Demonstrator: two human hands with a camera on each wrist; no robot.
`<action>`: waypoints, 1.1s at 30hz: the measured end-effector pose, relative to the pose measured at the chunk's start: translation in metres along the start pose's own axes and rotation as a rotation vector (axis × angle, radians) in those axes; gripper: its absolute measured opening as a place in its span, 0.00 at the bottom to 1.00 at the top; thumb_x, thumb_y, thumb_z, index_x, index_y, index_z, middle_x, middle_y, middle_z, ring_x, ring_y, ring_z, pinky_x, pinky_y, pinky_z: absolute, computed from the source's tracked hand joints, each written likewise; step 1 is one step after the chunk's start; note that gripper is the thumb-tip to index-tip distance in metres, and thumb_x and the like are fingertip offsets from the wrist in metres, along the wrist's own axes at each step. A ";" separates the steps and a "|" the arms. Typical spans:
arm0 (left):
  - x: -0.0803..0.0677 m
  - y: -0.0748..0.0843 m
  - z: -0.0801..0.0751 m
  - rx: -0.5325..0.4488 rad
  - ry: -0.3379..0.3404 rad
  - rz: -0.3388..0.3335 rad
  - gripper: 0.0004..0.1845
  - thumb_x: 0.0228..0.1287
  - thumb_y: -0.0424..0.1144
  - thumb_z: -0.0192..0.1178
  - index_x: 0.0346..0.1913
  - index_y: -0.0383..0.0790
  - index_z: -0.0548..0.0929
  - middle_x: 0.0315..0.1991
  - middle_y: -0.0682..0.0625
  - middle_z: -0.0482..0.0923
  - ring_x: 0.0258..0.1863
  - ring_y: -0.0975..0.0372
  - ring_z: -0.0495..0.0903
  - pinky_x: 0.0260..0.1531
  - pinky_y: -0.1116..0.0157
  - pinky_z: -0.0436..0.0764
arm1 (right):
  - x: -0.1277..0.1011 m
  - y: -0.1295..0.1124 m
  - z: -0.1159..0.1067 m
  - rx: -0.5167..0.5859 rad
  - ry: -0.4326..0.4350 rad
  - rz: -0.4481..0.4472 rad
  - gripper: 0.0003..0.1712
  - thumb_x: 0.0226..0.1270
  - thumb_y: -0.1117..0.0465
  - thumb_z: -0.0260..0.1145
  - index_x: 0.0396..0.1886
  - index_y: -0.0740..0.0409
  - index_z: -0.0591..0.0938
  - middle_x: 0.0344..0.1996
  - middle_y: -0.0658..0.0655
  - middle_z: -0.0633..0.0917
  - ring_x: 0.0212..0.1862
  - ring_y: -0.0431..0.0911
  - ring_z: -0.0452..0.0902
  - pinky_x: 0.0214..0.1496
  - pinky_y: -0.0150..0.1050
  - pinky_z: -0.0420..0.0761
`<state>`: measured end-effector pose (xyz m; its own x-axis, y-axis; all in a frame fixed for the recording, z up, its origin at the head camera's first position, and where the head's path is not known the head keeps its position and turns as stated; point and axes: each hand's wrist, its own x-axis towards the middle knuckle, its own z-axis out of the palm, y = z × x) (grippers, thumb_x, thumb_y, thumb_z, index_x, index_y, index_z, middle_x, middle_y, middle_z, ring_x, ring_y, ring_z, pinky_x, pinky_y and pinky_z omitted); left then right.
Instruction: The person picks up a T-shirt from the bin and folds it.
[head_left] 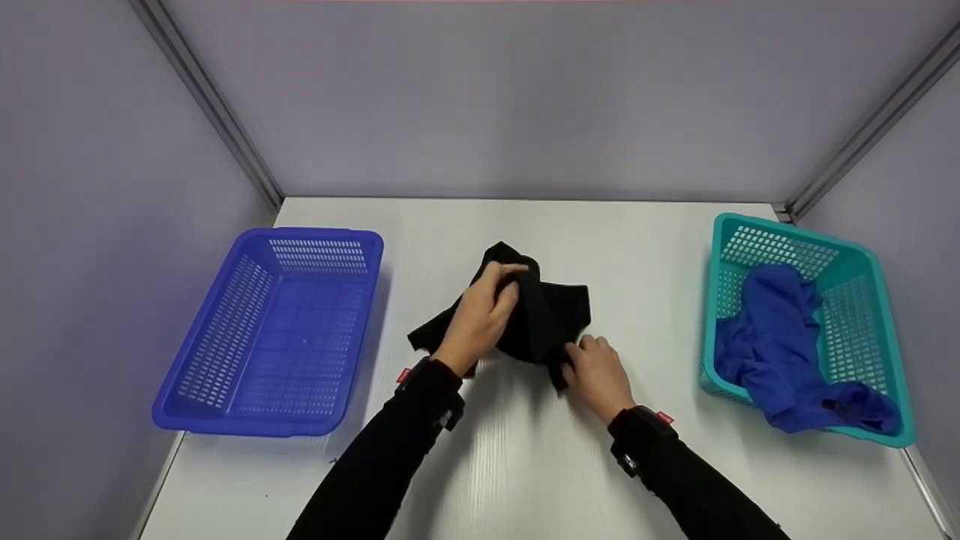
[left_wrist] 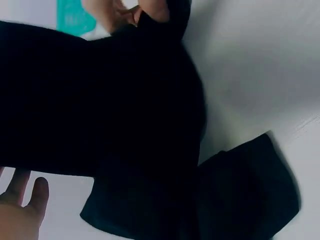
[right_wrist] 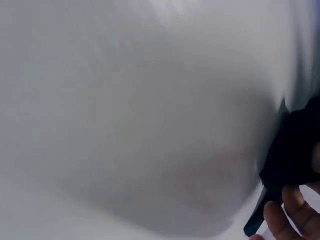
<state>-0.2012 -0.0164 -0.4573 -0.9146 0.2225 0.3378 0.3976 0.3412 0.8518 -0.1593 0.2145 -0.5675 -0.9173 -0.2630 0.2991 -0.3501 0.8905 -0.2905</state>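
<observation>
A crumpled black garment [head_left: 544, 311] is bunched up mid-table, with short flaps spreading to its sides. My left hand [head_left: 480, 315] reaches into its upper folds from the left, index finger stretched along the cloth. In the left wrist view, the thumb of the left hand [left_wrist: 22, 205] stands apart from the fingers, whose tips go behind the black garment [left_wrist: 125, 110]. At the near right corner, my right hand [head_left: 598, 375] pinches a bit of the cloth. Curled fingers [right_wrist: 295, 212] of that hand show against the garment [right_wrist: 292, 150] in the right wrist view.
To the left stands a blue plastic basket [head_left: 367, 300] with nothing in it. On the right, a teal basket [head_left: 862, 262] holds a blue cloth [head_left: 780, 337] that hangs over its near rim. Grey panels [head_left: 525, 97] enclose the white table [head_left: 510, 465] at the back and sides.
</observation>
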 end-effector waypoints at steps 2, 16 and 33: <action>0.000 -0.003 -0.007 -0.056 0.069 -0.026 0.13 0.77 0.32 0.51 0.57 0.39 0.80 0.63 0.49 0.82 0.59 0.61 0.79 0.60 0.59 0.76 | 0.004 0.005 -0.007 0.110 0.036 0.076 0.08 0.64 0.69 0.70 0.41 0.67 0.83 0.35 0.62 0.79 0.39 0.60 0.75 0.43 0.55 0.78; 0.008 -0.012 -0.036 -0.452 0.521 -0.284 0.16 0.67 0.27 0.49 0.27 0.45 0.55 0.28 0.58 0.75 0.32 0.66 0.72 0.34 0.68 0.63 | 0.037 -0.001 -0.097 0.618 0.224 0.240 0.07 0.76 0.62 0.64 0.40 0.60 0.75 0.32 0.53 0.83 0.33 0.43 0.73 0.37 0.31 0.71; 0.032 0.012 -0.080 -0.396 0.769 -0.128 0.12 0.72 0.30 0.49 0.29 0.45 0.63 0.27 0.55 0.65 0.27 0.65 0.66 0.30 0.69 0.64 | 0.049 0.009 -0.125 0.274 0.139 -0.193 0.20 0.62 0.74 0.71 0.54 0.62 0.84 0.41 0.60 0.87 0.41 0.56 0.86 0.44 0.53 0.84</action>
<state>-0.2316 -0.0782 -0.4046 -0.8037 -0.5225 0.2847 0.3640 -0.0532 0.9299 -0.1832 0.2560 -0.4415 -0.8015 -0.3470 0.4871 -0.5694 0.6917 -0.4442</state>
